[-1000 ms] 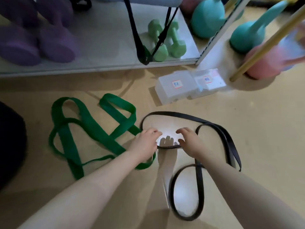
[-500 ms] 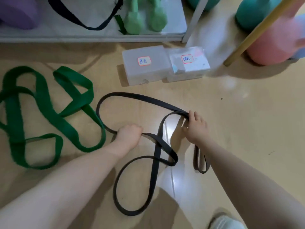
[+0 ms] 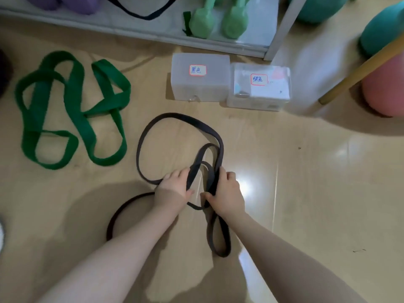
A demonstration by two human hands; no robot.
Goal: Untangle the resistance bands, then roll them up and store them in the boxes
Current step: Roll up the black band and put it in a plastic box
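The black resistance band [image 3: 179, 119] is gripped by both hands: strands are enclosed by the curled left hand [image 3: 172, 191] and pinched in the right hand [image 3: 227, 193].

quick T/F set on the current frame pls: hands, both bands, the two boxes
1. Both hands hold the black band. True: the left hand and right hand each have a grip on its crossed strands.
2. The green band is already rolled up. False: it lies spread in loose loops on the floor, untouched.
3. The two boxes sit side by side near the shelf. True: the left box and right box each carry a label.
4. The black band is stored in a box. False: it lies on the floor, looped and crossing itself.
5. Green dumbbells stand on the floor beside the green band. False: they are on the shelf.
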